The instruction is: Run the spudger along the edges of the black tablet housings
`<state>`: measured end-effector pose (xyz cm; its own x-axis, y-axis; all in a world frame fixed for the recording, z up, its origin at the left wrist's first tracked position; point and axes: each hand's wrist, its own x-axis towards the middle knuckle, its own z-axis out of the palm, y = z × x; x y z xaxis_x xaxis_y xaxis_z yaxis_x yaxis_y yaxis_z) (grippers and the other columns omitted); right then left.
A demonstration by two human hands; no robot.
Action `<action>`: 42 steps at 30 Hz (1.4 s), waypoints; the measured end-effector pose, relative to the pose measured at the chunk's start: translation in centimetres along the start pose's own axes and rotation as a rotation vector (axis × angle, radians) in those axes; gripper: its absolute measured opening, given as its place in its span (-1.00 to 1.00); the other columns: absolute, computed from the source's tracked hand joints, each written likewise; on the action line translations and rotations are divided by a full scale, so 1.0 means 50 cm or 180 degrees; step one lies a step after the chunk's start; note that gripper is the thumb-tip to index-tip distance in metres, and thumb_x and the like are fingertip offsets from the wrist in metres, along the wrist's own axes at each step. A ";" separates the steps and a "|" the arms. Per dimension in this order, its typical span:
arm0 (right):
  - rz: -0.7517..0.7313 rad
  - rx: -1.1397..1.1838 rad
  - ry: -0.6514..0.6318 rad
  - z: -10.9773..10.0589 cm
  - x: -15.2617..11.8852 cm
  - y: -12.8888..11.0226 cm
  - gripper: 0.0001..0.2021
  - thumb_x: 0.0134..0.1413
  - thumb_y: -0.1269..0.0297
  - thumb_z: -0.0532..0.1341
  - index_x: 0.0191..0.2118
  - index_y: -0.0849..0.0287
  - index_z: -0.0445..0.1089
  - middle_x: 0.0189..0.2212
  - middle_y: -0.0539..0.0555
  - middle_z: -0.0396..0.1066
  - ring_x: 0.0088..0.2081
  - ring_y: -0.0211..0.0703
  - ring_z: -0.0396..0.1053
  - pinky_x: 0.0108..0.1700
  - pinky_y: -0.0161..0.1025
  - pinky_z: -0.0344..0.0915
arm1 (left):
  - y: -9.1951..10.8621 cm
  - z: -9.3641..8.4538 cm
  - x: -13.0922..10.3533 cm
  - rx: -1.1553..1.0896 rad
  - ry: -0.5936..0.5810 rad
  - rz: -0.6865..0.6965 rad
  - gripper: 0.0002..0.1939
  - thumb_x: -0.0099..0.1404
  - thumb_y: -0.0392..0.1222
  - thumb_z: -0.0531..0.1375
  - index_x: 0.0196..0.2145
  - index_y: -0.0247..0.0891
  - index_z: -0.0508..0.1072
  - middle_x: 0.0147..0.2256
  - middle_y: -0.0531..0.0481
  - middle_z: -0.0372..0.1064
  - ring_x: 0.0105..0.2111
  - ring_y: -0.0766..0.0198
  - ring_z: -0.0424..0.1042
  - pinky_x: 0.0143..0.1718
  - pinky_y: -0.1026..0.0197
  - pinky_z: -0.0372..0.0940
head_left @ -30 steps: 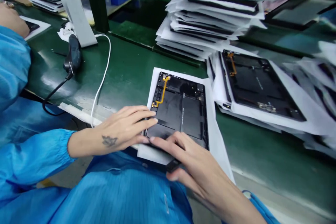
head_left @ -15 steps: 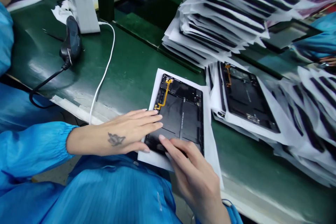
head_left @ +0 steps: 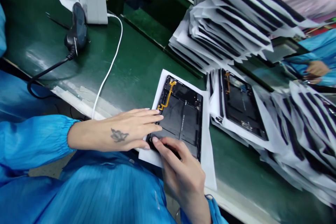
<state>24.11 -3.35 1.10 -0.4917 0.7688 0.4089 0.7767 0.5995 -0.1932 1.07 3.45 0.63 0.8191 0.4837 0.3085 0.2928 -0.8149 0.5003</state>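
An opened tablet [head_left: 177, 119] lies on white paper [head_left: 209, 173] on the worktop [head_left: 139, 63]. The left hand [head_left: 128, 129] spans its edge, fingers outstretched; the right hand [head_left: 182, 171] curls over it (holding what, one cannot tell). Slipping left fingers could snag its orange flex cable [head_left: 168, 100].

The green counter [head_left: 141, 63] has a pale near edge, where a white sheet [head_left: 208, 154] lies. Leftward, a white cable [head_left: 121, 31] crosses that edge; farther left sits a black corded tool [head_left: 77, 33], a white stand [head_left: 96, 0] and crumpled tissue [head_left: 67, 0] behind. A layered stack [head_left: 210, 38] rises toward the far edge.
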 end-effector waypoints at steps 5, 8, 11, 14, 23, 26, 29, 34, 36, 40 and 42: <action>-0.0185 -0.0201 -0.0157 -0.006 0.004 -0.001 -0.66 0.31 0.59 0.06 0.02 0.19 0.48 -0.25 0.12 0.51 -0.30 -0.23 0.48 -0.31 -0.33 0.39 | -0.004 0.010 -0.003 -0.0059 0.0079 0.0037 -0.58 0.54 -0.14 0.07 0.25 -0.37 0.30 0.32 -0.18 0.20 0.43 0.18 -0.04 0.44 0.04 -0.02; -0.0417 -0.0397 -0.0213 -0.011 0.005 0.001 -0.69 0.33 0.57 0.06 0.02 0.23 0.47 -0.24 0.15 0.53 -0.31 -0.20 0.44 -0.33 -0.28 0.33 | -0.005 0.015 -0.004 -0.0062 0.0127 0.0053 -0.57 0.54 -0.13 0.07 0.26 -0.37 0.29 0.32 -0.17 0.20 0.43 0.19 -0.05 0.45 0.07 -0.04; -0.0691 -0.0542 -0.0357 -0.021 0.012 -0.002 -0.69 0.37 0.55 0.01 0.01 0.29 0.46 -0.20 0.18 0.55 -0.33 -0.18 0.39 -0.32 -0.24 0.27 | -0.007 0.019 -0.004 -0.0076 0.0130 0.0034 -0.56 0.54 -0.12 0.07 0.27 -0.37 0.28 0.33 -0.18 0.19 0.43 0.19 -0.06 0.45 0.07 -0.05; -0.0948 -0.0759 -0.0513 -0.032 0.030 -0.008 -0.69 0.39 0.54 -0.01 -0.05 0.34 0.48 -0.20 0.21 0.56 -0.38 -0.19 0.34 -0.36 -0.21 0.20 | -0.007 0.019 -0.002 -0.0068 0.0078 0.0028 -0.56 0.53 -0.12 0.08 0.25 -0.38 0.30 0.32 -0.21 0.20 0.43 0.16 -0.04 0.45 0.05 -0.06; -0.1140 -0.0645 -0.0621 -0.047 0.047 0.009 -0.70 0.41 0.49 -0.01 0.01 0.33 0.45 -0.19 0.17 0.56 -0.34 -0.21 0.39 -0.35 -0.22 0.27 | -0.009 0.006 0.004 0.0049 -0.0049 0.0108 -0.55 0.52 -0.12 0.11 0.25 -0.41 0.29 0.31 -0.24 0.20 0.41 0.10 0.03 0.43 0.01 0.01; -0.1183 -0.0716 -0.0599 -0.049 0.049 0.004 -0.68 0.42 0.49 -0.04 -0.04 0.32 0.47 -0.26 0.15 0.56 -0.40 -0.21 0.35 -0.39 -0.21 0.27 | -0.006 0.010 0.002 0.0106 0.0006 0.0103 -0.56 0.52 -0.15 0.11 0.25 -0.41 0.29 0.33 -0.25 0.17 0.41 0.10 0.03 0.42 0.00 0.01; -0.1192 -0.0669 -0.0747 -0.049 0.059 -0.008 -0.68 0.42 0.49 -0.03 -0.10 0.24 0.49 -0.28 0.10 0.55 -0.42 -0.23 0.33 -0.43 -0.21 0.24 | -0.005 0.015 0.000 0.0101 0.0048 0.0093 -0.55 0.52 -0.15 0.11 0.26 -0.41 0.27 0.35 -0.27 0.13 0.42 0.12 -0.02 0.43 -0.01 -0.01; -0.1157 -0.0688 -0.0518 -0.033 0.053 0.000 -0.66 0.41 0.48 -0.04 -0.18 0.26 0.51 -0.41 0.08 0.50 -0.45 -0.20 0.33 -0.49 -0.19 0.18 | -0.014 0.018 -0.003 0.0062 -0.0129 -0.0006 -0.50 0.54 -0.08 0.07 0.32 -0.36 0.20 0.38 -0.24 0.06 0.44 0.15 -0.08 0.44 -0.04 -0.03; -0.1001 -0.0506 -0.0423 -0.030 0.039 0.014 -0.64 0.41 0.49 -0.07 -0.08 0.26 0.49 -0.33 0.11 0.54 -0.39 -0.19 0.40 -0.43 -0.22 0.28 | -0.017 0.015 -0.007 0.0159 -0.0190 -0.0069 -0.45 0.52 -0.04 0.10 0.34 -0.31 0.17 0.40 -0.23 0.02 0.44 0.10 -0.08 0.42 -0.08 0.02; -0.0163 0.0044 0.0236 -0.042 -0.001 0.023 -0.60 0.36 0.54 0.00 0.13 0.09 0.42 -0.18 0.10 0.53 -0.26 -0.23 0.47 -0.28 -0.30 0.40 | -0.011 0.007 -0.029 0.0498 -0.0046 -0.0266 -0.44 0.51 -0.06 0.11 0.35 -0.30 0.15 0.37 -0.27 0.07 0.40 0.00 0.05 0.34 -0.14 0.16; 0.0409 0.0266 0.0724 -0.048 -0.020 0.011 -0.58 0.32 0.49 0.14 0.22 0.01 0.37 -0.26 0.05 0.50 -0.33 -0.23 0.45 -0.28 -0.29 0.40 | -0.002 0.004 -0.042 0.0650 0.0190 -0.0308 -0.54 0.53 -0.16 0.07 0.31 -0.33 0.21 0.30 -0.28 0.22 0.32 0.02 0.22 0.27 -0.11 0.27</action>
<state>25.95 -4.34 2.71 -0.2828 0.7758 0.5641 0.7872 0.5237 -0.3257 -0.56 2.43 -0.23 0.7535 0.5757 0.3175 0.4672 -0.8087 0.3575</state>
